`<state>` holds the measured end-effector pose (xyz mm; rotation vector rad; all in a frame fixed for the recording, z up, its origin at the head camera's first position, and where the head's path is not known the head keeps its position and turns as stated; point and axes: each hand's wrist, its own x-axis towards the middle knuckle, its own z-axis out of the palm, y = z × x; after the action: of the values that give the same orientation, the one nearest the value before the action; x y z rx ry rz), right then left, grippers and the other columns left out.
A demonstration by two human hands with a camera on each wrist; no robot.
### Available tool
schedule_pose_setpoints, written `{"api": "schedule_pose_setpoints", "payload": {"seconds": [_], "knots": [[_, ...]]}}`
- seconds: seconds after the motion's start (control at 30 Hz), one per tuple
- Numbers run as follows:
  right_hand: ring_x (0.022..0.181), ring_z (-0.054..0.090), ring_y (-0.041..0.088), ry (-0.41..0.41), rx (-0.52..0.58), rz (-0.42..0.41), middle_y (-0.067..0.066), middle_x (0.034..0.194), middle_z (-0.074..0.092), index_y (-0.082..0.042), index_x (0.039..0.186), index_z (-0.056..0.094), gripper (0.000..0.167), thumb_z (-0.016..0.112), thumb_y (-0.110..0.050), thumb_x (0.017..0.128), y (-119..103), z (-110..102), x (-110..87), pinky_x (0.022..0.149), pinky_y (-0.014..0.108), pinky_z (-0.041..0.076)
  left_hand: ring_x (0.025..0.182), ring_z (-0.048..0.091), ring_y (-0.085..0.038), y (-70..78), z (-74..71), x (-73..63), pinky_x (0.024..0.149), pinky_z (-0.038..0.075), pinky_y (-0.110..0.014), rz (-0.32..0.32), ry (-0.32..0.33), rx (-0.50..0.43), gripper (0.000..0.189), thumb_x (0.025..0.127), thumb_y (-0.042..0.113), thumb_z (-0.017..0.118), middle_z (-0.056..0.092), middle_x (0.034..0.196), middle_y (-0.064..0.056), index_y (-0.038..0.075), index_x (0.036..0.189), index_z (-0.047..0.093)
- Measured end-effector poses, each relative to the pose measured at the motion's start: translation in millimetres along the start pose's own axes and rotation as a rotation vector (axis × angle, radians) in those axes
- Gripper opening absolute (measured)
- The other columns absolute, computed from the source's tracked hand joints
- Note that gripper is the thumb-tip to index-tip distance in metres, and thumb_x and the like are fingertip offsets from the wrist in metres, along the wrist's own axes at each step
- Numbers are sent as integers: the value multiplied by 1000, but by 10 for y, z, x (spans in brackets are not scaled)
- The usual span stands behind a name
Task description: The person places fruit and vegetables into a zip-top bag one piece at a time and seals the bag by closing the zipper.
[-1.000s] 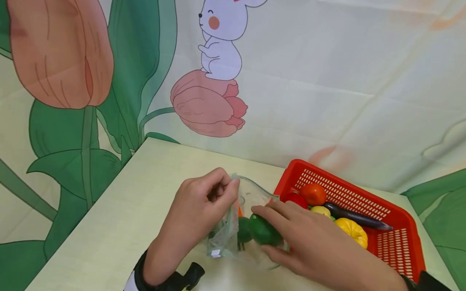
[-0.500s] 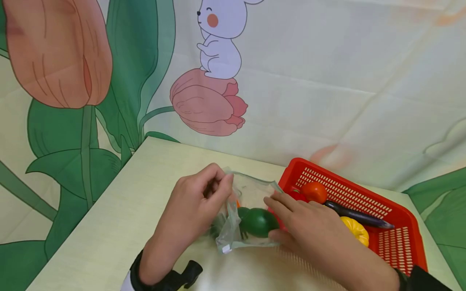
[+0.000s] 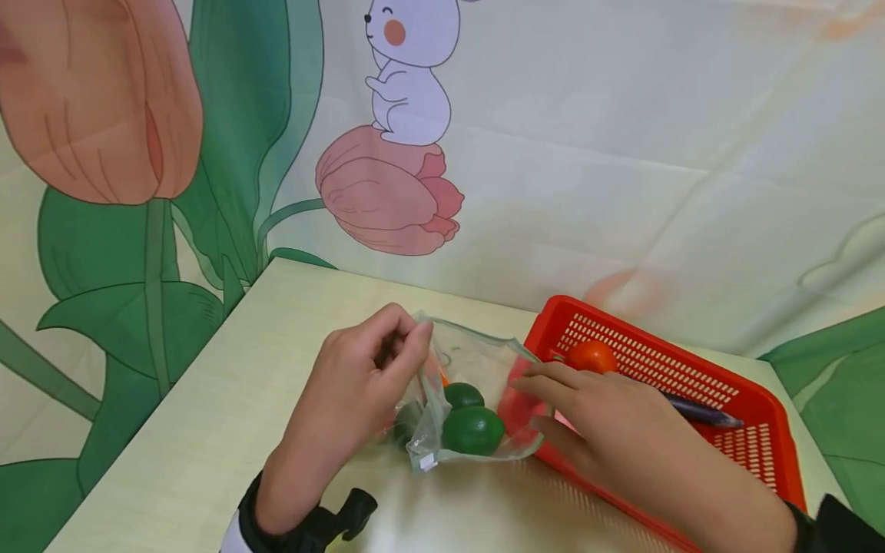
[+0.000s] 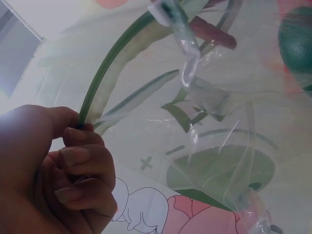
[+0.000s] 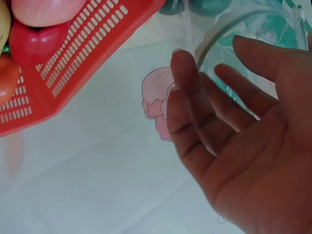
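- Left hand: pinching the rim of my clear bag; should it slacken, the mouth could sag shut.
- Right hand: fingers loosely extended, gripping nothing; contact with the bag, cannot tell.
- Front green fruit: inside the bag, by its near rim; tilting might roll it out.
- Difference: a second ago my right fingers hold this fruit; now they don't.

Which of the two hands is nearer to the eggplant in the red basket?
The right. In the head view, the right hand hides one end of the eggplant; the left hand is farther to the left, pinching the clear bag.
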<state>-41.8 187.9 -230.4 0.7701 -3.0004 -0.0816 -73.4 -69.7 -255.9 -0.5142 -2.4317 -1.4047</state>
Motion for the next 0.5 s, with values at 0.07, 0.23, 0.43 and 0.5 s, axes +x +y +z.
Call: {"api": "schedule_pose_setpoints", "payload": {"seconds": [0.07, 0.23, 0.43, 0.5], "knots": [[79, 56, -1, -17, 14, -3, -25, 110, 59, -45, 118, 56, 45, 74, -28, 80, 32, -46, -9, 58, 19, 46, 52, 45, -4, 4, 10, 2, 52, 38, -21, 5, -5, 0, 22, 96, 32, 52, 49, 60, 15, 27, 74, 52], [97, 58, 4, -87, 27, 11, -22, 109, 59, -45, 115, 58, 62, 77, -6, 72, 132, -137, -45, 66, 23, 53, 52, 44, -3, 15, 43, -1, 51, 37, -21, 18, -8, 4, 22, 95, 30, 54, 47, 59, 16, 26, 73, 52], [101, 59, 6, -46, 24, 22, -20, 108, 60, -38, 114, 61, 59, 76, -2, 70, 326, -167, -81, 74, 29, 54, 50, 44, -3, 18, 56, -10, 49, 36, -21, 25, -7, -3, 23, 96, 31, 53, 48, 57, 19, 27, 73, 52], [100, 60, 6, -27, 21, 21, -20, 108, 61, -35, 113, 62, 55, 74, -1, 72, 412, -152, -86, 75, 29, 54, 50, 44, -2, 16, 61, -9, 49, 36, -21, 32, -11, -9, 23, 96, 32, 53, 49, 56, 20, 27, 73, 52]]}}
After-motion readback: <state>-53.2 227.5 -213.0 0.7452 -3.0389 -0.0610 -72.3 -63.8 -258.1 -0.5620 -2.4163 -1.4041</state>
